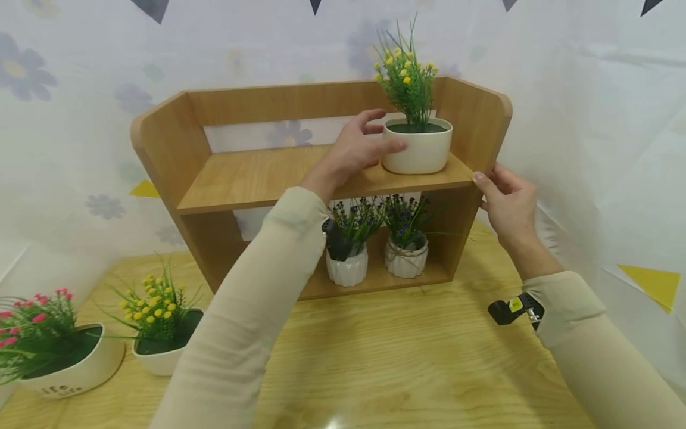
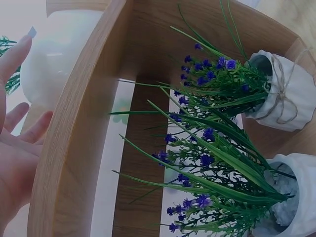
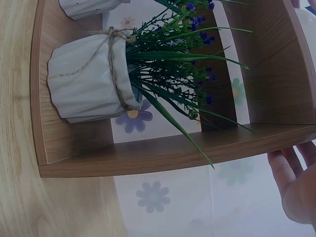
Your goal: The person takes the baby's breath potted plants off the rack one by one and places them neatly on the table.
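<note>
A white oval pot point(image 1: 420, 152) with yellow flowers and tall grass stands upright at the right end of the upper board of a wooden shelf point(image 1: 257, 176). My left hand point(image 1: 356, 146) is at the pot's left side, fingers spread and thumb across its front. In the left wrist view the same hand point(image 2: 17, 148) shows beside the white pot point(image 2: 61, 57), the fingers loosely extended. My right hand point(image 1: 511, 205) grips the shelf's right side panel, thumb at its front edge and fingers on the outside; these fingers point(image 3: 284, 170) appear against the panel in the right wrist view.
On the lower level stand two white ribbed pots with purple flowers, one pot point(image 1: 348, 268) partly behind my wrist camera, the other point(image 1: 407, 259) tied with twine. At left on the wooden table point(image 1: 375, 357) are a pink-flowered pot point(image 1: 96, 363) and a yellow-flowered pot point(image 1: 161, 360).
</note>
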